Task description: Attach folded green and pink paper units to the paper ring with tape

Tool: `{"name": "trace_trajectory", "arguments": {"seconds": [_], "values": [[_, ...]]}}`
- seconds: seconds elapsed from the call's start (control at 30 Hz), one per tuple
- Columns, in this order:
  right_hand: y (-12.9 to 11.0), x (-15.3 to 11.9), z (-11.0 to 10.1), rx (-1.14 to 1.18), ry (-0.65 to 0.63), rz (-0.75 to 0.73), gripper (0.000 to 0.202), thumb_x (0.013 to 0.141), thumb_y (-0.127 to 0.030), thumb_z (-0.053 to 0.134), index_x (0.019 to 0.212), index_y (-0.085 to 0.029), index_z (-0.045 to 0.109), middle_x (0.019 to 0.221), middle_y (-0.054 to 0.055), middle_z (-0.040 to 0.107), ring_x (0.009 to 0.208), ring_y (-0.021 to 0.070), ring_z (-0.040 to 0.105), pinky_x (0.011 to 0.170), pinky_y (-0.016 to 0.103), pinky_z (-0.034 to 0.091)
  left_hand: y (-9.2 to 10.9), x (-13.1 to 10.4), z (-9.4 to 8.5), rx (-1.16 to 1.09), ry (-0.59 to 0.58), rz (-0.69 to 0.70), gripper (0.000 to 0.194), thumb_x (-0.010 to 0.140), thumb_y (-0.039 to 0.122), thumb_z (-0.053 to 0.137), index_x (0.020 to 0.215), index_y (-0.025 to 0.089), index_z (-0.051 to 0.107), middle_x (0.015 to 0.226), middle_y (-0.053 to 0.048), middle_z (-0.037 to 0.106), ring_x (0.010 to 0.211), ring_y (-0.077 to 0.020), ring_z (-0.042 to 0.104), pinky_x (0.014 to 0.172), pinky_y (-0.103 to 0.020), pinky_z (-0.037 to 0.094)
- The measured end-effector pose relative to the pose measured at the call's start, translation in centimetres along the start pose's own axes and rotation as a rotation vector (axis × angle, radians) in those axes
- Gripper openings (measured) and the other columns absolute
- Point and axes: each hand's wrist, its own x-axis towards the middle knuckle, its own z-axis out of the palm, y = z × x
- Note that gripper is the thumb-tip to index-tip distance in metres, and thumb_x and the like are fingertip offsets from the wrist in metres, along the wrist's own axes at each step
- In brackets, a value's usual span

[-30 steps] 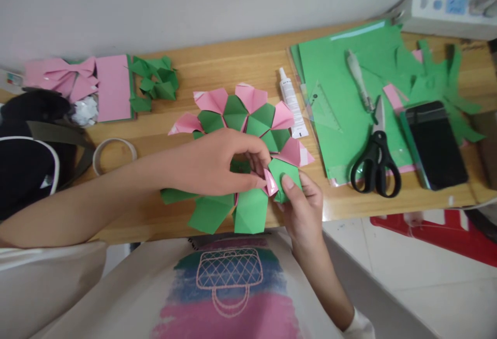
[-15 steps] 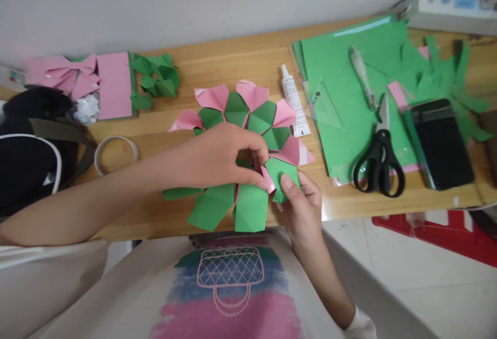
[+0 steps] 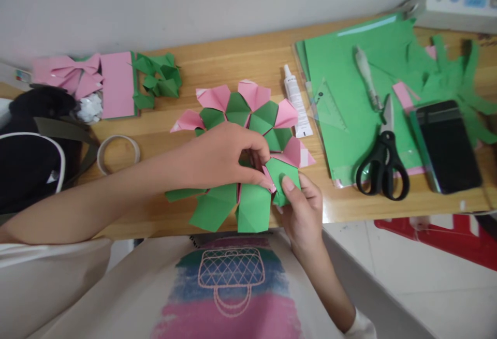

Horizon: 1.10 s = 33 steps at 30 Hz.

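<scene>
A folded paper flower (image 3: pixel 254 209) of green and pink pieces lies at the table's front edge, its pink petals fanned out at the back. Across its middle reaches my left hand (image 3: pixel 229 155), thumb and fingers pinching a pink fold at the flower's right side. My right hand (image 3: pixel 303 209) grips the green paper petal (image 3: pixel 282 173) beside that fold, thumb on top and fingers underneath. Both hands meet at this petal, nearly touching. The flower's centre is mostly hidden under my left hand.
Behind the flower lies a glue tube (image 3: pixel 297 101). To the right are scissors (image 3: pixel 384 165), a phone (image 3: pixel 446 145), a craft knife (image 3: pixel 367 77) and green sheets (image 3: pixel 330 59). A tape roll (image 3: pixel 118 153), folded green pieces (image 3: pixel 165 76) and pink paper (image 3: pixel 117 85) lie left.
The view has shifted slightly, so everything sits a little differently in the picture. Both hands keep the same hold on the paper, with no clear movement.
</scene>
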Motion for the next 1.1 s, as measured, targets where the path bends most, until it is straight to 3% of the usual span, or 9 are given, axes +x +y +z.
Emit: {"name": "trace_trajectory", "arguments": {"seconds": [0.37,0.63,0.83,1.1], "values": [[0.2,0.2,-0.9,-0.074,-0.097,-0.042,0.025,0.084,-0.043,0.067,0.072,-0.022,0.064,0.056,-0.006,0.045,0.049,0.0081,0.035,0.043,0.02,0.028,-0.2,0.0,0.0,0.011,0.004,0.02,0.022,0.074,0.037,0.075,0.075,0.017,0.067,0.069,0.005,0.068,0.06,-0.0084,0.058,0.054,-0.018,0.038],[0.5,0.6,-0.2,-0.113,0.045,-0.066,0.042,0.089,-0.05,0.056,0.061,-0.022,0.043,0.059,-0.005,0.033,0.051,0.01,0.031,0.045,0.023,0.028,-0.1,0.1,0.0,0.013,0.011,0.031,0.023,0.075,0.037,0.076,0.075,0.016,0.067,0.07,0.005,0.068,0.06,-0.0077,0.058,0.054,-0.018,0.038],[0.0,0.5,0.0,-0.197,0.132,-0.185,0.036,0.088,-0.045,0.061,0.064,-0.021,0.048,0.062,-0.006,0.033,0.056,0.0098,0.029,0.052,0.023,0.027,-0.1,0.2,0.0,0.045,0.015,0.028,0.026,0.074,0.04,0.076,0.073,0.016,0.067,0.068,0.005,0.068,0.059,-0.0076,0.057,0.054,-0.018,0.037],[-0.6,0.6,0.3,-0.2,0.118,-0.186,0.041,0.086,-0.045,0.064,0.06,-0.021,0.045,0.056,-0.007,0.031,0.05,0.0087,0.022,0.045,0.023,0.023,-0.1,0.5,-0.2,-0.019,0.003,-0.012,0.023,0.07,0.034,0.08,0.07,0.015,0.068,0.067,0.003,0.07,0.058,-0.0085,0.058,0.053,-0.019,0.037]]}}
